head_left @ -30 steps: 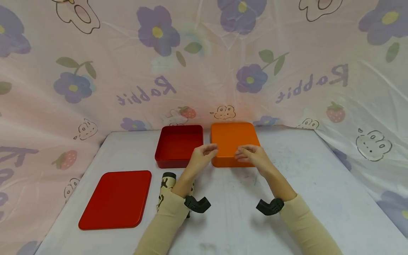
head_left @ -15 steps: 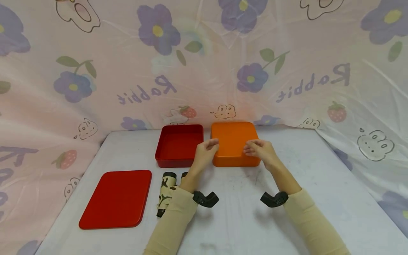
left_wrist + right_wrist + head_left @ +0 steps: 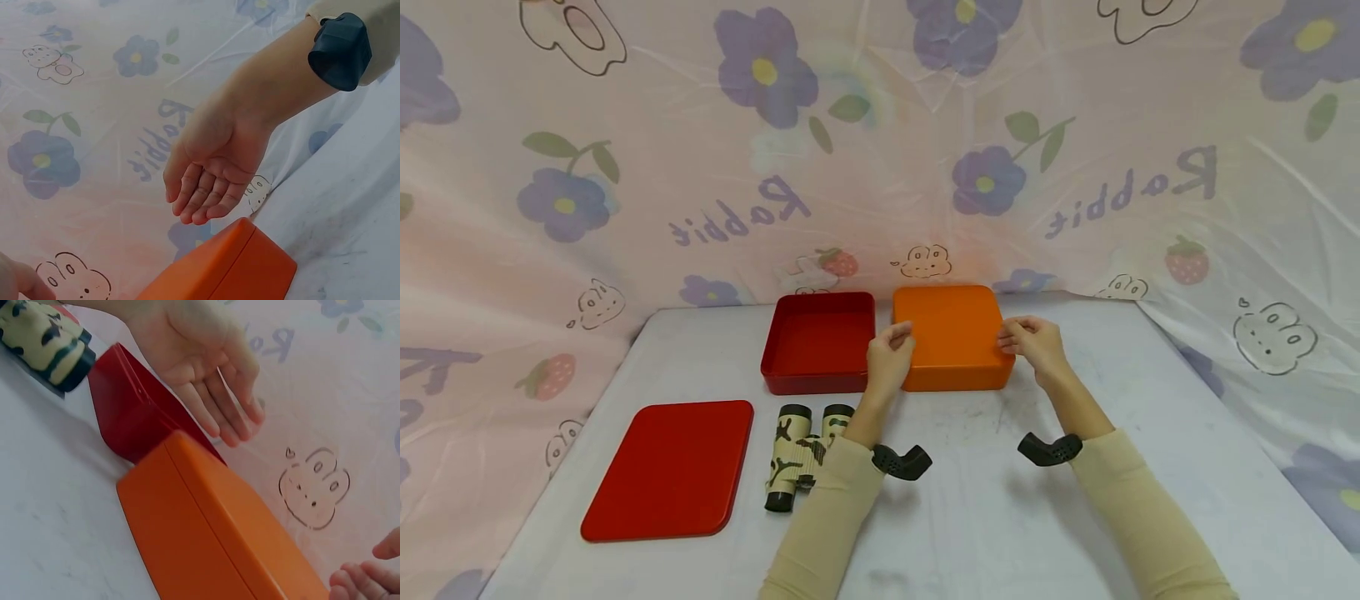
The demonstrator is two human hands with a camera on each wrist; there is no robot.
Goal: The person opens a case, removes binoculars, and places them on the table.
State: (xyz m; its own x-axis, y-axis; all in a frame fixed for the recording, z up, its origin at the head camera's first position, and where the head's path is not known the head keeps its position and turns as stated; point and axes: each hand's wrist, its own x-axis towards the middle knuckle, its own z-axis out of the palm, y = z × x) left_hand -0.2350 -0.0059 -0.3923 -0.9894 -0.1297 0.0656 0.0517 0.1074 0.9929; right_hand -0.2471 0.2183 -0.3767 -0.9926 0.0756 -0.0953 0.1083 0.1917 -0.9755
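Observation:
An orange box with its lid on stands at the back of the table; a lid seam runs along its side in both wrist views. My left hand is over its left edge, fingers loosely bent and holding nothing. At the opposite edge is my right hand, also holding nothing, its relaxed fingers just above the box in the left wrist view. Directly left of the orange box sits an uncovered red box.
Camouflage binoculars lie in front of the red box, partly hidden by my left forearm. A flat red lid rests on the white table at the left. A patterned cloth hangs behind.
Both hands have moved right and slightly away from me; the right has gone from over the box's front to its right edge. The binoculars show more behind the left forearm.

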